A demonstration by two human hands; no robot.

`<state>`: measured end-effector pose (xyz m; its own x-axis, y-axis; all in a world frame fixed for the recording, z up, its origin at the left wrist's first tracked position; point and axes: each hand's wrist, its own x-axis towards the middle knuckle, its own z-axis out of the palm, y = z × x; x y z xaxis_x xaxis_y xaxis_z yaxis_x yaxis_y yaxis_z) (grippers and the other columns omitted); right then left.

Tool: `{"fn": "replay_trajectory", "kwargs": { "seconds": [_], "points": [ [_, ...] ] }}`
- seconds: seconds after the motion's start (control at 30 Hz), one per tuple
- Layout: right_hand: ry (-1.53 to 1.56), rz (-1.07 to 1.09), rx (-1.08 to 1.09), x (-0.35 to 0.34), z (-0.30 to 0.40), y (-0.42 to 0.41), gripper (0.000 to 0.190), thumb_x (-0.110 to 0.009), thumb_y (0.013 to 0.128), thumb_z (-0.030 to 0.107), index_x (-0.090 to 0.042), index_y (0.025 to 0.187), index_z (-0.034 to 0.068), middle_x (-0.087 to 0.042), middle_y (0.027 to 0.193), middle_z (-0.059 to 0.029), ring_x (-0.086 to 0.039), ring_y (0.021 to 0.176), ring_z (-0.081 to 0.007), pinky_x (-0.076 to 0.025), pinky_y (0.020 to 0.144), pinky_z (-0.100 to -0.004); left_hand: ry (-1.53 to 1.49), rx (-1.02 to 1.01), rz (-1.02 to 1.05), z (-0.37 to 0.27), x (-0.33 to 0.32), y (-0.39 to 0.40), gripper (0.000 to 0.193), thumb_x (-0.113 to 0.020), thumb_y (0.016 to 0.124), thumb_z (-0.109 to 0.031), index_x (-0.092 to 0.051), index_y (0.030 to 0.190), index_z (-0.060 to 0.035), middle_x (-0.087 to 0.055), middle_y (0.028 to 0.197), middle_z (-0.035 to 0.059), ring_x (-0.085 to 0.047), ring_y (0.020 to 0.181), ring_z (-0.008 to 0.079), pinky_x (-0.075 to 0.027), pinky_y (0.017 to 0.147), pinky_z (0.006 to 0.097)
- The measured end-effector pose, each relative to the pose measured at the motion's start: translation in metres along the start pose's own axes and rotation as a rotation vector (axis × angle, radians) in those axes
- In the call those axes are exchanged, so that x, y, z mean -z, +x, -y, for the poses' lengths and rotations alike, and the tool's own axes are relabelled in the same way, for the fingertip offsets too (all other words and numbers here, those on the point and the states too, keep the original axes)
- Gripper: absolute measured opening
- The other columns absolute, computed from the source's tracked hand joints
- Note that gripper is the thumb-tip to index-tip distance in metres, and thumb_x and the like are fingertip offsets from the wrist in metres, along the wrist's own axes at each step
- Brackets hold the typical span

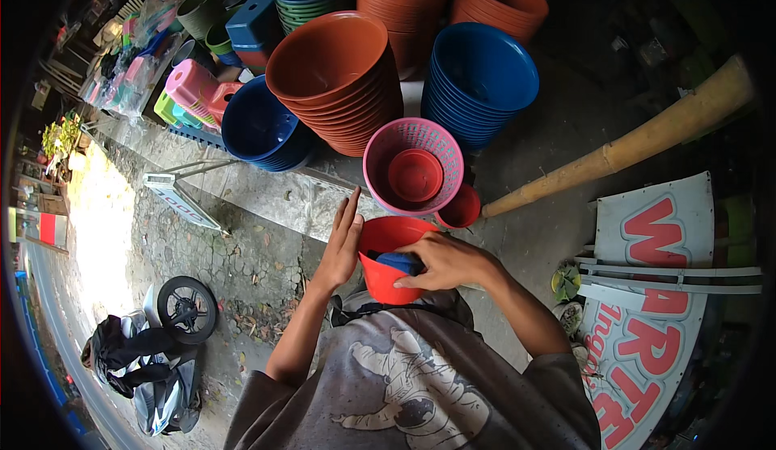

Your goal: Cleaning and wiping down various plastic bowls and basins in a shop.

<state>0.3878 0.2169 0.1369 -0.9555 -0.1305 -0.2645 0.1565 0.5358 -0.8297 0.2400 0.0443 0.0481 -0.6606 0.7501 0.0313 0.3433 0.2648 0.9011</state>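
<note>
A red plastic bucket (385, 283) is held close against my body, its mouth tipped upward. My left hand (345, 250) lies flat along its left side, fingers straight and pointing away from me, not wrapped around anything. With my right hand (439, 262) I grip a dark blue pad (400, 262), perhaps a folded cloth, at the bucket's near rim. The right thumb rests low on the outer wall. Just beyond stands a pink perforated plastic basket (376, 177) with a red container (415, 175) inside it. A smaller red container (461, 207) sits to its right.
Stacked terracotta-coloured pots (330, 56), blue pots (479, 68) and dark blue tubs (260, 122) stand ahead. A bamboo pole (606, 156) slants at the right, near a lettered banner (658, 329). A folding sign (185, 201) and a motorcycle (157, 365) are at the left.
</note>
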Motion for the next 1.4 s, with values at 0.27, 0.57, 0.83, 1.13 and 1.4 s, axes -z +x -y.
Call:
{"fn": "replay_trajectory", "kwargs": {
  "seconds": [0.27,0.57,0.83,1.13,1.4],
  "points": [
    [0.442,-0.568,0.18,0.05,-0.029,0.001,0.04,-0.075,0.091,0.024,-0.069,0.12,-0.003,-0.075,0.112,-0.0124,-0.069,0.103,-0.0162,-0.053,0.093,-0.0354,-0.201,-0.134,0.197,-0.028,0.008,-0.003,0.05,-0.073,0.092,-0.028,-0.059,0.13,0.0022,-0.07,0.096,0.0131,-0.066,0.084,0.0175,-0.053,0.079,0.0322],
    [-0.464,-0.554,0.158,-0.005,-0.015,0.009,0.066,-0.062,0.095,0.034,-0.044,0.148,-0.002,-0.022,0.163,-0.0254,-0.027,0.148,-0.0458,-0.026,0.119,-0.0545,-0.784,0.369,0.117,-0.005,-0.014,-0.009,0.033,-0.042,0.11,-0.031,-0.057,0.118,-0.003,-0.067,0.104,0.0054,-0.063,0.085,0.0086,-0.053,0.074,0.025],
    [-0.59,-0.67,-0.062,-0.059,0.017,0.014,0.069,-0.049,0.099,0.05,-0.035,0.157,0.016,-0.028,0.161,-0.0221,-0.029,0.148,-0.0403,-0.02,0.118,-0.0561,-0.748,0.287,-0.002,-0.013,-0.032,-0.029,0.051,-0.042,0.107,-0.034,-0.039,0.147,-0.003,-0.057,0.136,0.0129,-0.065,0.11,0.0238,-0.055,0.091,0.0347],
    [0.946,-0.156,-0.11,0.051,-0.039,0.02,0.061,-0.043,0.105,0.051,-0.053,0.144,0.005,-0.057,0.139,-0.0036,-0.049,0.129,-0.0132,-0.036,0.112,-0.0296,-0.712,0.186,-0.024,-0.062,-0.03,-0.04,0.031,-0.039,0.109,-0.036,-0.047,0.095,-0.0096,-0.046,0.078,-0.0036,-0.043,0.07,0.0066,-0.04,0.067,0.0228],
    [1.406,-0.686,0.047,-0.031,-0.058,0.033,0.065,-0.026,0.109,0.051,-0.039,0.151,0.004,-0.047,0.151,-0.0087,-0.043,0.138,-0.0159,-0.032,0.117,-0.0334,-1.534,0.33,-0.224,-0.072,-0.01,-0.013,0.052,-0.039,0.107,-0.045,-0.045,0.143,-0.007,-0.053,0.145,0.0136,-0.055,0.13,0.0281,-0.047,0.109,0.0459]
  ]
}}
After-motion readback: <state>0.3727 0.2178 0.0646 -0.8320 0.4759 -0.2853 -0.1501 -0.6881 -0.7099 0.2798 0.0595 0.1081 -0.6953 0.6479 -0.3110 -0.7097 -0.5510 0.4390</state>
